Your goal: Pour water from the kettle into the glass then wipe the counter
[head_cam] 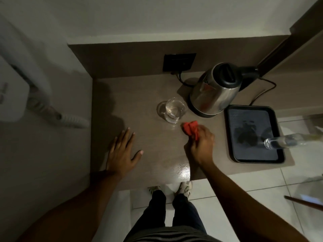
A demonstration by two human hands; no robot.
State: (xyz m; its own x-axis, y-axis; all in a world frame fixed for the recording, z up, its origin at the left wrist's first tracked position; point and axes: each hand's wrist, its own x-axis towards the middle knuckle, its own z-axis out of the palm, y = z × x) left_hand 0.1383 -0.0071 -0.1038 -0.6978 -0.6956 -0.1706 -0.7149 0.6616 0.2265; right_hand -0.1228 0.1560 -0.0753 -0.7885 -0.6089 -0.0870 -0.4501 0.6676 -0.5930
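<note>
A steel kettle (214, 91) with a black lid stands upright on its base at the back right of the brown counter (157, 154). Just left of it stands a clear glass (173, 110) holding water. My right hand (201, 145) presses a bunched red cloth (191, 129) onto the counter right in front of the glass. My left hand (122, 152) lies flat on the counter to the left, fingers spread, holding nothing.
A black tray (234, 137) sits at the counter's right end, with a clear bottle (283, 141) standing on it. The kettle's cord runs to a black wall socket (179, 62). A white wall unit with a coiled hose (73, 119) hangs at the left.
</note>
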